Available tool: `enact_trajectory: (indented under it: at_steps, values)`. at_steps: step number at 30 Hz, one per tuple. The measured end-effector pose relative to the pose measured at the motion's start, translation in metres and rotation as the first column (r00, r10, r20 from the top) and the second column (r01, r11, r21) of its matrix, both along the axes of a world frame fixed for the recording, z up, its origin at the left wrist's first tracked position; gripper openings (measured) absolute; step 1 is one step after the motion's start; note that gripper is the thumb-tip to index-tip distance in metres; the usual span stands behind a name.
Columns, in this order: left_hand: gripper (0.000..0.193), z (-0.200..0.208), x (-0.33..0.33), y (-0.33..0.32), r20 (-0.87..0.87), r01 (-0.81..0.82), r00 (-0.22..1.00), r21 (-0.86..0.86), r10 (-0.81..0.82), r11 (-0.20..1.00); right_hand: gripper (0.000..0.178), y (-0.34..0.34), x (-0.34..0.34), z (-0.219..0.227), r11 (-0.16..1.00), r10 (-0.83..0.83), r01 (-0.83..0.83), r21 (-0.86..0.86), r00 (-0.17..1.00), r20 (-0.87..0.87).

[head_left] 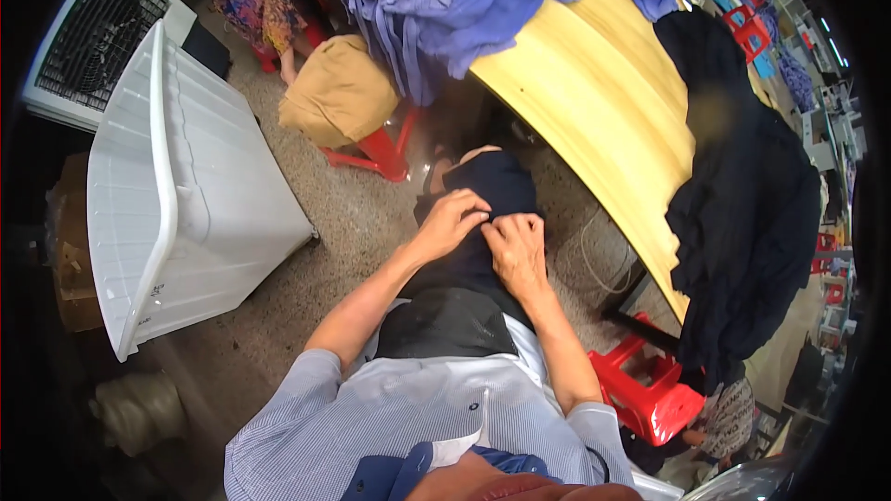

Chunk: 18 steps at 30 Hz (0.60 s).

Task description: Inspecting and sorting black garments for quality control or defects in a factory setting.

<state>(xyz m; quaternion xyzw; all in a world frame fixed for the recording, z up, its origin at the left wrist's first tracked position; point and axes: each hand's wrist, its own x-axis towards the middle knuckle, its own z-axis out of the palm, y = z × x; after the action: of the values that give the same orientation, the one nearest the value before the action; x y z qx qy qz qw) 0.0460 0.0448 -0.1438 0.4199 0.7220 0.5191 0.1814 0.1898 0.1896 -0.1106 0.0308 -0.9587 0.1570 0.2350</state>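
Dark navy cloth (497,182) lies across my lap and knees. My left hand (455,221) is over it, fingers curled and thumb and forefinger pinched at the cloth. Close beside it, my right hand (518,246) is also closed, its bent fingertips at the same spot on the cloth. The two sets of fingertips almost meet. Whether a thread or other small thing is between them is too small to tell.
A yellow table (585,83) carries blue-purple garments (455,5) and a dark garment pile (742,186) hanging over its edge. Tan cloth (339,93) covers a red stool (380,153). A white bin (209,195) stands left; another red stool (650,390) is right. Someone sits beyond.
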Motion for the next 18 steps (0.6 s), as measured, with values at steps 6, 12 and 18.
enact_trajectory:
  at_steps: [6,12,18]
  values:
    - [0.016,-0.002,-0.001,-0.003,-0.024,0.085,0.996,-0.03,-0.086,0.996,0.021,0.0,0.002,-0.001,0.999,0.009,-0.014,-0.042,0.993,-0.122]
    - [0.018,-0.002,-0.001,-0.005,-0.06,0.086,0.995,-0.004,-0.086,0.996,0.023,-0.006,-0.005,0.003,0.999,-0.023,0.018,-0.041,0.99,-0.136]
    - [0.02,0.001,0.007,-0.01,0.062,-0.047,0.997,0.022,0.046,0.999,0.027,-0.008,-0.006,-0.007,0.998,0.004,-0.011,-0.06,0.992,-0.124]
